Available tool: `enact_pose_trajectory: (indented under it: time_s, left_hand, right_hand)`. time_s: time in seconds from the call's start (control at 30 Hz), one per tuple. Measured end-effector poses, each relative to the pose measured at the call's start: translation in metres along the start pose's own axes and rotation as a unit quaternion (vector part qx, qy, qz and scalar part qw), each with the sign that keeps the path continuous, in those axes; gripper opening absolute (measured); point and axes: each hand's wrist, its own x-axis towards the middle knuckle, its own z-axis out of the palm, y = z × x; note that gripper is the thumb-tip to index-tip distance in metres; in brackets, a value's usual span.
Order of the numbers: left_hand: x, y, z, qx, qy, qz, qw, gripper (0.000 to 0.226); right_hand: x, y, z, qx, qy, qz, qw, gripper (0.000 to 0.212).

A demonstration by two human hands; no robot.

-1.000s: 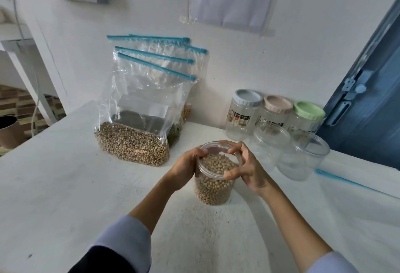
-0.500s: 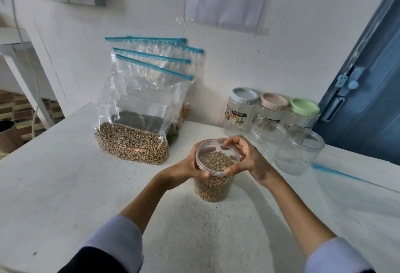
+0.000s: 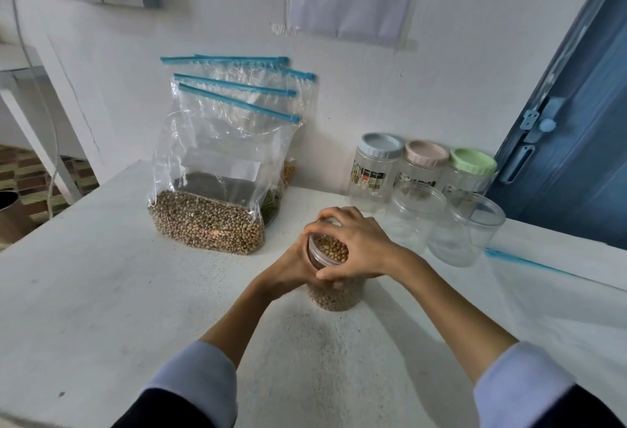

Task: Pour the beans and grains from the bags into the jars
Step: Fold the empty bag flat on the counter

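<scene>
A clear jar of tan beans (image 3: 334, 295) stands on the white table (image 3: 101, 292). My right hand (image 3: 356, 244) lies over its clear lid, fingers and thumb curled round the rim. My left hand (image 3: 291, 271) grips the jar's side from the left. Behind, a clear zip bag (image 3: 210, 190) holding tan beans leans against the wall with several more blue-zipped bags behind it.
Three empty jars with blue (image 3: 380, 146), pink (image 3: 429, 153) and green (image 3: 473, 161) lids stand at the back right. Two clear lidded tubs (image 3: 415, 214) (image 3: 470, 227) sit in front of them. An emptied zip bag (image 3: 515, 259) lies flat at right. A blue door (image 3: 576, 122) is beyond.
My right hand has moved from the jar's right rim to on top of the lid, covering most of the opening. My left hand keeps its hold on the side.
</scene>
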Motion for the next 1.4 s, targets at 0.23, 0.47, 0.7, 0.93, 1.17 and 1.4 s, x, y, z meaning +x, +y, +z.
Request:
enact_pose_trajectory:
  time_s: [0.23,0.47,0.7,0.93,1.17,1.4]
  left_hand:
    - [0.01,0.018,-0.015,0.038,-0.125,-0.067,0.989,0.093]
    - [0.0,0.008,-0.017,0.041,-0.073,-0.096,0.992,0.095]
    - [-0.005,0.003,0.013,0.038,-0.002,-0.04,0.998,0.099]
    - [0.001,0.0,0.016,0.069,0.002,-0.029,0.997,0.106]
    - [-0.002,0.004,0.014,0.012,-0.047,-0.028,0.998,0.103]
    - [-0.003,0.002,0.044,0.003,0.037,-0.004,0.999,0.099]
  right_hand:
    - [-0.002,0.012,-0.008,0.023,-0.032,-0.088,0.995,0.079]
    - [-0.008,0.005,0.001,0.063,0.015,-0.005,0.998,0.078]
    - [-0.004,-0.02,0.012,-0.046,0.089,0.142,0.985,0.066]
    - [0.002,-0.029,-0.025,-0.178,-0.033,0.224,0.958,0.1]
    - [-0.014,-0.004,-0.017,-0.049,-0.1,0.022,0.994,0.071]
    - [-0.007,-0.012,0.011,-0.079,0.084,0.2,0.973,0.049]
